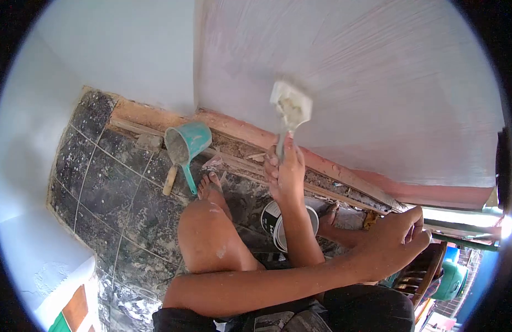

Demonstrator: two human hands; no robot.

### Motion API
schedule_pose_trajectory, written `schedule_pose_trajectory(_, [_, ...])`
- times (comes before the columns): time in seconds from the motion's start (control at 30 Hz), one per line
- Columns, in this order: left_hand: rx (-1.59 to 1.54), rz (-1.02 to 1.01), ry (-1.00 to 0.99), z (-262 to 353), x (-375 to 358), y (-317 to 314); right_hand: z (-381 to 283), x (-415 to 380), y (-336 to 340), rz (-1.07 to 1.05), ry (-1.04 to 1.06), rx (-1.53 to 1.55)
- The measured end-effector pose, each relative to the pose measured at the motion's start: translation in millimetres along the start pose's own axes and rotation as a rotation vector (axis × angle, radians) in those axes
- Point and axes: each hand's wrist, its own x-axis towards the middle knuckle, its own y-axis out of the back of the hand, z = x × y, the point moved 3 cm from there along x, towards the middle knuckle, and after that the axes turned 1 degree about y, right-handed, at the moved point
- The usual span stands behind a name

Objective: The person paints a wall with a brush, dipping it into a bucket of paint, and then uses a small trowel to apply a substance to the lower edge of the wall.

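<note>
My right hand [287, 169] is closed around the handle of a putty knife [294, 108], whose wide pale blade carries a lump of off-white putty. The blade is slightly blurred and close to the pinkish-white wall [366, 94]; whether it touches cannot be told. My left forearm crosses over the right one. At its end my left hand [397, 238] hangs with loosely bent fingers, thumb apart, and nothing visible in it. Below my right forearm stands a white bucket [271, 219], partly hidden by that arm.
A teal dipper [198, 137] with grey residue inside lies on the floor by the wall, near a wooden handle [170, 180]. Wood strips [239, 161] and rubble run along the wall's foot. Dark tiles [104, 177] are splattered white. A wooden chair [427, 271] stands at right.
</note>
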Motion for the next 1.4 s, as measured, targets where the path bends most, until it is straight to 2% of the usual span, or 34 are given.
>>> schedule_pose_trajectory(0.17, [0.018,0.007,-0.021,3,1,0,-34,-3,-21,-0.025,0.405,-0.106])
schedule_pose_trajectory(0.27, [0.035,0.006,-0.042,5,3,0,0,42,-21,-0.010,0.336,-0.004])
schedule_pose_trajectory(0.37, [-0.003,0.001,-0.063,7,3,-1,69,91,0,-0.054,0.411,-0.035])
schedule_pose_trajectory(0.43, [-0.017,-0.001,-0.056,9,2,3,119,111,18,-0.060,0.329,-0.106])
schedule_pose_trajectory(0.5, [0.007,-0.005,-0.044,9,3,5,170,128,44,-0.056,0.131,-0.240])
schedule_pose_trajectory(0.6, [0.032,0.029,-0.049,11,4,8,208,136,71,-0.101,-0.054,-0.421])
schedule_pose_trajectory(0.77, [0.127,0.095,-0.180,15,9,22,148,70,73,-0.176,0.104,-0.939])
schedule_pose_trajectory(0.83, [0.176,0.057,-0.176,18,13,27,95,32,93,-0.296,0.112,-0.989])
schedule_pose_trajectory(0.87, [0.158,0.035,-0.137,12,16,24,87,30,120,-0.406,0.190,-1.253])
schedule_pose_trajectory(0.9, [0.154,0.024,-0.099,5,14,23,36,-2,113,-0.413,0.398,-1.265])
schedule_pose_trajectory(0.97, [0.204,0.012,-0.065,-1,10,23,-20,-26,146,-0.472,0.463,-1.389])
schedule_pose_trajectory(1.03, [0.287,0.001,-0.062,-8,8,17,-62,-42,182,-0.500,0.428,-1.521])
schedule_pose_trajectory(1.17, [0.674,-0.022,-0.208,-2,4,14,-110,-70,242,-0.565,0.297,-1.788])
schedule_pose_trajectory(1.27, [0.843,-0.076,-0.215,1,3,12,-144,-110,232,-0.605,0.167,-2.035])
schedule_pose_trajectory(1.3, [0.853,-0.026,-0.105,5,1,9,-155,-120,224,-0.614,0.111,-2.134])
schedule_pose_trajectory(1.4, [0.942,0.038,-0.280,9,6,21,-139,-125,224,-0.527,0.083,-2.046])
